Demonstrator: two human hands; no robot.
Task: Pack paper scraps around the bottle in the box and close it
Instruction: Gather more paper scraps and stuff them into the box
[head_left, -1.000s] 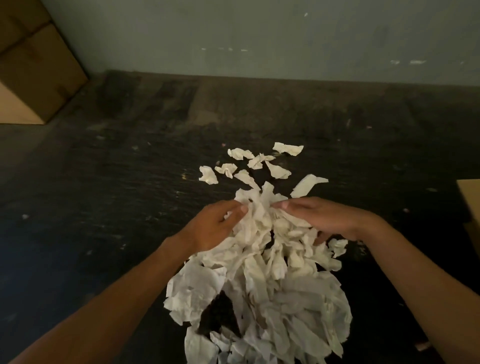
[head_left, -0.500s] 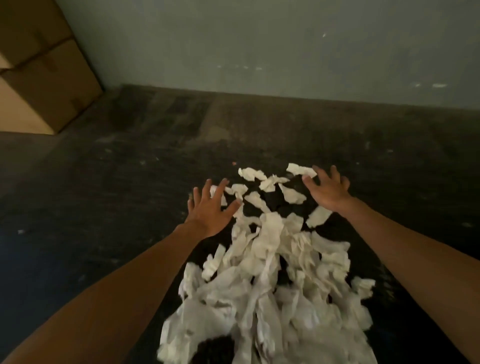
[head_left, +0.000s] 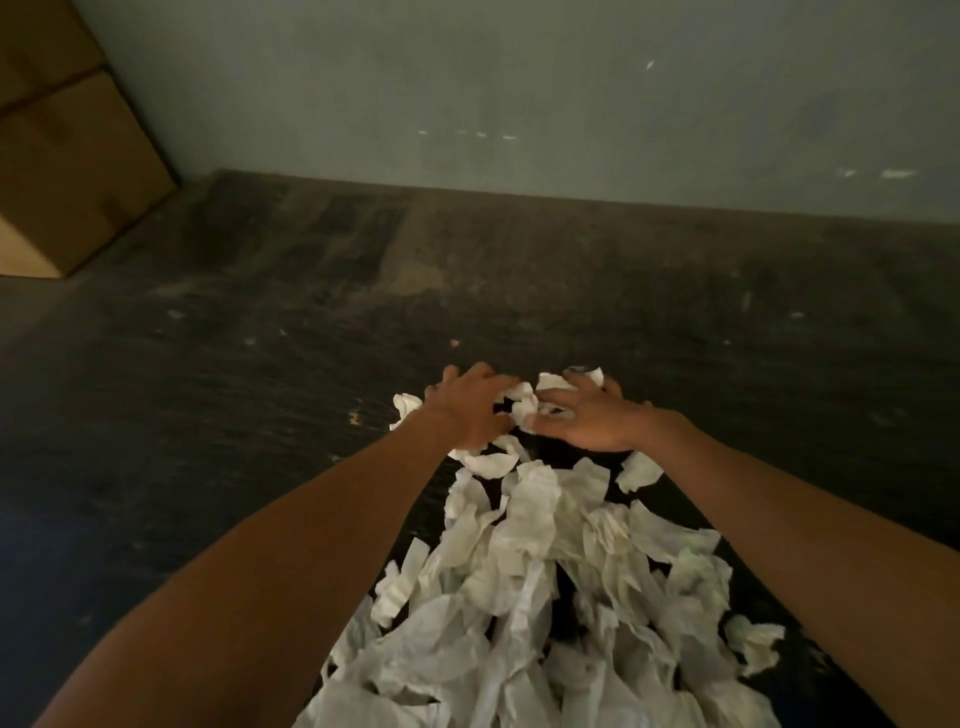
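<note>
1. Nearest: big heap of scraps (head_left: 545, 597) on the dark surface (head_left: 208, 415), running from the bottom edge up toward the hands. Loose, overlapping, none packed anywhere.
2. Forearms reach out over either side of the heap.
3. Left hand (head_left: 467, 410) at the heap's far end, palm down, fingers curled over a few stray scraps; raking more than gripping (no firm pinch that I can see).
4. Right hand (head_left: 592, 421) just beside it, nearly touching, fingers spread and bent over scraps, some white showing between them. Not closed on anything either.
5. A few strays lie by the hands, one left of the left hand, one under the right wrist.
6. Beyond: bare surface, then the wall (head_left: 519, 104).
7. Far left corner: cardboard boxes (head_left: 67, 171), stacked, well apart from the hands. Can't tell whether either is the task box.
8. Bottle: not in view.
9. Progress, my read: early. Scraps being gathered only; packing around the bottle and closing the box all left.
</note>
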